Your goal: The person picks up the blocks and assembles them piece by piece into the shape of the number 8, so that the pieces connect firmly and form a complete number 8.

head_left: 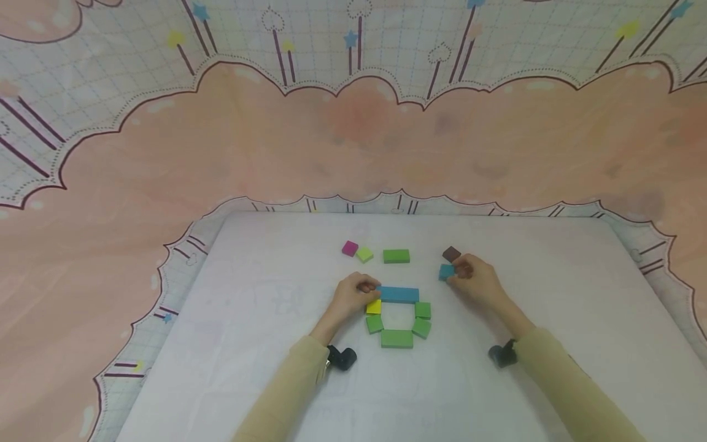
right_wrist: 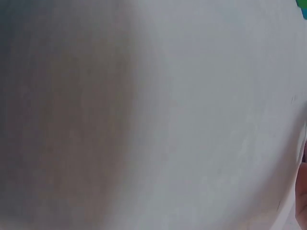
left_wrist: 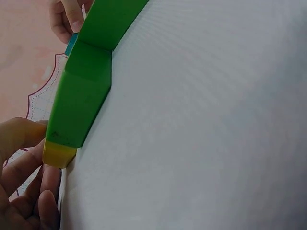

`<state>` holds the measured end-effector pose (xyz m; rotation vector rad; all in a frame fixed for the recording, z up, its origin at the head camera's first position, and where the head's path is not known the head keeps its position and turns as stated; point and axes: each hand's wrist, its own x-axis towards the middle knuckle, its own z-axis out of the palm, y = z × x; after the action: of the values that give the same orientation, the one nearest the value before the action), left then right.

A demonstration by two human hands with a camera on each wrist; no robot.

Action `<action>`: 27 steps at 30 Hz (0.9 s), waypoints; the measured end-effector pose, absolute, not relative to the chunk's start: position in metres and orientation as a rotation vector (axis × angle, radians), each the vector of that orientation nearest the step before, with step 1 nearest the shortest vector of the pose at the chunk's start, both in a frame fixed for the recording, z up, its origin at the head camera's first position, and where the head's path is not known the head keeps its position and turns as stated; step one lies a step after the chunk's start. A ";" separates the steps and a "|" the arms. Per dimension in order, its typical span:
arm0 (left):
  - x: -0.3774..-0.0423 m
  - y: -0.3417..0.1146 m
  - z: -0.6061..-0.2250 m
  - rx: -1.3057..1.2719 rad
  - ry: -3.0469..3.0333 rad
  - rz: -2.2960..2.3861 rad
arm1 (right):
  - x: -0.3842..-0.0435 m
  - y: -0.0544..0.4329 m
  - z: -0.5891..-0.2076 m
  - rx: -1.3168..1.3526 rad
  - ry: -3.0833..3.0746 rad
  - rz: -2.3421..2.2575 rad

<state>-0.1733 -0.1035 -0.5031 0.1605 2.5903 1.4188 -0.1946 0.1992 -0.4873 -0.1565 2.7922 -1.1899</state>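
Observation:
My left hand [head_left: 353,294] pinches the left end of a long blue block [head_left: 400,295]. This block lies at the far side of a ring of blocks on the white table. Just below those fingertips sits a yellow block [head_left: 374,307], seen close up in the left wrist view beside green blocks [left_wrist: 81,100]. To the right, my right hand [head_left: 477,282] holds a small blue block [head_left: 446,272] by its right side. Several green blocks [head_left: 396,339] form the sides and near edge of the ring. The right wrist view shows mostly tabletop and part of a finger [right_wrist: 301,196].
Beyond the ring lie a magenta block [head_left: 350,248], a light green block [head_left: 364,254] and a green rectangular block [head_left: 396,256]. A dark brown block [head_left: 451,253] is close to my right fingers. A patterned curtain [head_left: 353,141] hangs behind the table.

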 end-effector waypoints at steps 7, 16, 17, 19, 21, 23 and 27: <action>-0.173 -0.104 -0.502 0.159 2.595 1.411 | -0.192 0.188 -0.485 -0.153 2.762 -1.179; -0.173 -0.105 -0.505 0.167 2.605 1.392 | -0.189 0.176 -0.482 -0.167 2.741 -1.170; -0.173 -0.105 -0.505 0.167 2.606 1.391 | -0.189 0.175 -0.482 -0.167 2.739 -1.170; -0.172 -0.105 -0.504 0.164 2.605 1.393 | -0.190 0.173 -0.482 -0.173 2.736 -1.170; -0.172 -0.105 -0.504 0.171 2.607 1.394 | -0.190 0.170 -0.482 -0.190 2.738 -1.170; -0.172 -0.105 -0.504 0.177 2.608 1.396 | -0.190 0.169 -0.482 -0.203 2.739 -1.171; -0.172 -0.105 -0.503 0.189 2.609 1.399 | -0.189 0.165 -0.481 -0.239 2.734 -1.180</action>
<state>-0.1719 -0.1054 -0.5034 0.1889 2.6086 1.3990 -0.1888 0.1654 -0.4809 -0.2393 2.7342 -1.1804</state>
